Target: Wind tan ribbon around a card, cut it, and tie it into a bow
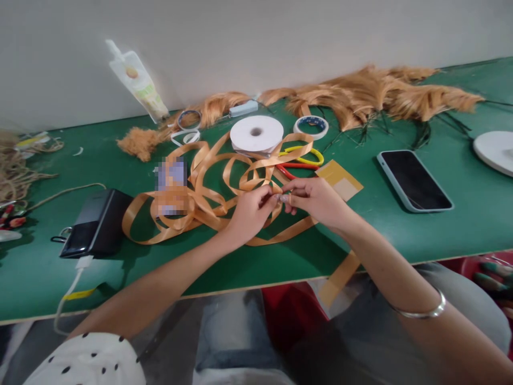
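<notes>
My left hand (251,209) and my right hand (318,201) meet above the table, fingertips pinched close together. Between them they grip an orange satin ribbon (288,233); the exact spot is partly hidden by the fingers. A small shiny piece shows at the right fingertips, too small to make out. Loose loops of the ribbon spread over the table to the left and around a white spool (248,133). One length of it hangs past the table's front edge below my right forearm. Just behind the hands lie a yellow loop (318,154) and a red loop, like scissor handles.
On the green table (401,235) lie a phone (417,182), a yellowish card (334,174), a tape roll (311,127) and a black power bank (98,222) with a white cable. Bundles of tan fibre (352,96) line the wall. A pouch (138,80) leans there.
</notes>
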Motion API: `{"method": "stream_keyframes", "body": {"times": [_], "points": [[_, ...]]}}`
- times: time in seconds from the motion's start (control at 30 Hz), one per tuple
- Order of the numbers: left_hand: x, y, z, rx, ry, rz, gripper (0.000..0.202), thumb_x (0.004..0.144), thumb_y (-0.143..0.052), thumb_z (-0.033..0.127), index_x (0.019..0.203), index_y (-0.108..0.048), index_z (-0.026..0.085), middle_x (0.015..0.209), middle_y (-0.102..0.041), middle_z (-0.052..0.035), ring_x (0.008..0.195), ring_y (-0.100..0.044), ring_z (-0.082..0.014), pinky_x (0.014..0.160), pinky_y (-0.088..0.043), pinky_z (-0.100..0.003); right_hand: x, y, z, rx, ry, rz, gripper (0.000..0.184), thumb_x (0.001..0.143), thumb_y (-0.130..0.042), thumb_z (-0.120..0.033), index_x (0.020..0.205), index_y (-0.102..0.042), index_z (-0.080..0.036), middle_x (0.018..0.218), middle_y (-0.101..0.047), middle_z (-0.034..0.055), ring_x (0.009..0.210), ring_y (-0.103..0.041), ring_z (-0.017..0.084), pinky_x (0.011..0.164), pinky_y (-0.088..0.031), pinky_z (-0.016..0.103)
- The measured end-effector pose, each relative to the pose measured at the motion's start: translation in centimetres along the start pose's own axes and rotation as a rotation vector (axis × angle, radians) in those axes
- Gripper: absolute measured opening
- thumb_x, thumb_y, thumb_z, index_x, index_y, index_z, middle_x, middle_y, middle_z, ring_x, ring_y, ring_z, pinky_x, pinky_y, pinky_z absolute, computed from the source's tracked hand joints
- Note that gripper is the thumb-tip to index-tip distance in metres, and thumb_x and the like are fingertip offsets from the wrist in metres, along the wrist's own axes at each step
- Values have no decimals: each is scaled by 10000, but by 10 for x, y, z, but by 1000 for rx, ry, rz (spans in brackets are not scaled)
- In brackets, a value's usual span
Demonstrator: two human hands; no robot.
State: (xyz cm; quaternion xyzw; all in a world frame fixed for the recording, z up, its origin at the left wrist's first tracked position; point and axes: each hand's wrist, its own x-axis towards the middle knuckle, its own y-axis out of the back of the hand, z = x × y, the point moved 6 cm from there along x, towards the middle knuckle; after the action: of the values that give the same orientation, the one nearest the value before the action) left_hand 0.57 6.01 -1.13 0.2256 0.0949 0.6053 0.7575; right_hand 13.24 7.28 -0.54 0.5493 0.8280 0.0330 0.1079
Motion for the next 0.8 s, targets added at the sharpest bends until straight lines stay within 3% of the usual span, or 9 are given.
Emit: {"method": "stream_keyframes", "body": {"times": [0.17,0.3,0.47,0.67,0.8], "points": [[-1,-2,8,102,-137,5,287,901,-409,268,631,-348,193,525,-425,43,482,-412,-84,483,-303,-222,0,-3,2,-28,1,37,80,762,-600,-128,684,-621,-122,523,-586,-13,464,-512,64,493,-421,207],[-2,-1,8,121,-141,22,296,921,-376,292,644,-340,194,548,-478,36,490,-431,-82,499,-321,-219,0,-9,0,5,0,25,119,782,-541,-85,679,-581,-131,510,-575,-24,460,-514,61,491,-424,195],[-5,2,12,152,-157,71,309,923,-381,308,637,-355,193,519,-411,46,481,-399,-84,495,-311,-226,0,-13,-1,31,-34,-28,180,786,-479,-48,646,-527,-149,501,-572,-28,457,-517,58,493,-427,184],[-5,4,14,141,-159,88,293,934,-357,303,661,-333,197,533,-375,50,492,-384,-86,509,-311,-235,0,-11,1,101,-18,-49,21,751,-597,-149,732,-588,-144,528,-610,-18,475,-539,75,518,-438,210],[-4,2,12,144,-175,57,274,935,-343,268,672,-306,201,542,-337,54,483,-352,-84,493,-290,-236,-1,-15,4,160,-17,-38,109,695,-670,-216,695,-593,-138,519,-594,-20,474,-521,72,503,-424,209]]}}
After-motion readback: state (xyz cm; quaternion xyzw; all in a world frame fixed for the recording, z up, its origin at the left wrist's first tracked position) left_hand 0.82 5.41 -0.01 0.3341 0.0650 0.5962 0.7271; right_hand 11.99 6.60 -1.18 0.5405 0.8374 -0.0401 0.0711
